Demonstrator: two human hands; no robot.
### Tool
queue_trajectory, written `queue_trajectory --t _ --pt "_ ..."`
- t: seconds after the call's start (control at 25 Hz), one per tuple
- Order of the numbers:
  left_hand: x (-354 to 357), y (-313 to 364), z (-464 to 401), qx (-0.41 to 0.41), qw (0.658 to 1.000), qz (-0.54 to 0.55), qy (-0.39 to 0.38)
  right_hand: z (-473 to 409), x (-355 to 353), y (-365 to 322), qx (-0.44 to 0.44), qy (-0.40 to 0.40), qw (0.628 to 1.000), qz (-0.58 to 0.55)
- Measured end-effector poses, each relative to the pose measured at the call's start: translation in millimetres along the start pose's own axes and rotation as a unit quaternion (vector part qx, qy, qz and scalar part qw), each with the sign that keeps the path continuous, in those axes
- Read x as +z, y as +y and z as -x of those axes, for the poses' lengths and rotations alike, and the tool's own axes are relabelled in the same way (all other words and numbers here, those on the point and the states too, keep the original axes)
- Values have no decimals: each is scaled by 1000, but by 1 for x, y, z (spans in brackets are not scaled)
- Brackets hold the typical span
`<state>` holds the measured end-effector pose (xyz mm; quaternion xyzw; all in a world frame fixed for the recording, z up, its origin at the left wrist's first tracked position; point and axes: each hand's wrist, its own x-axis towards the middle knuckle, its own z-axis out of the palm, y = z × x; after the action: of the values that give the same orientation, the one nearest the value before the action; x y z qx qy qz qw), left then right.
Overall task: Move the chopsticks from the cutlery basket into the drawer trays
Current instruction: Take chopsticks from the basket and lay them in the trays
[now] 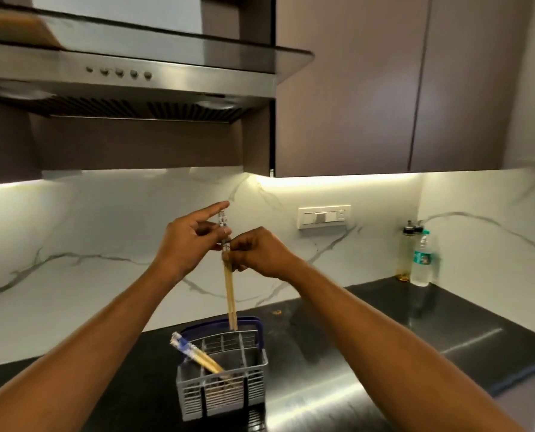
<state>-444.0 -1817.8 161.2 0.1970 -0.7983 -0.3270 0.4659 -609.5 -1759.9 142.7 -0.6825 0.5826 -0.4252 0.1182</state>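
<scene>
Bamboo chopsticks (229,285), pinched upright by both the left hand (186,241) and right hand (260,251), hang above the cutlery basket (222,388), mid-transfer; next they need carrying to the unseen drawer.

Behind the cutlery basket (222,386), where the left hand (187,244) and right hand (261,251) meet, the fingers cover the middle of the raised chopsticks (229,294), so the grip can't be read clearly. Inside the basket, the lower ends of the leaning chopsticks (197,355) vanish behind its grid wall. Just in front of the basket, the counter (369,353) is cut by the bottom edge. Far right of the basket, the bottles (415,260) are too blurred to read any label
</scene>
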Motion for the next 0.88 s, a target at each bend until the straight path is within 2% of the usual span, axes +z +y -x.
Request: queue_trajectory --t 0.2,0.36,0.56,0.72,0.88 --pt "25 11 -2 6 1000 -21 -4 34 -19 0 33 34 999 -26" --pt "48 -20 -23 3 998 -22 -51 53 -35 14 78 44 996 -29" --pt "57 27 -4 10 999 31 11 61 -39 22 63 33 997 -37" --pt "35 26 -1 -35 993 105 30 58 -19 17 73 -14 993 -89" --pt "22 27 16 -49 995 80 32 58 -3 14 87 -44 986 -139"
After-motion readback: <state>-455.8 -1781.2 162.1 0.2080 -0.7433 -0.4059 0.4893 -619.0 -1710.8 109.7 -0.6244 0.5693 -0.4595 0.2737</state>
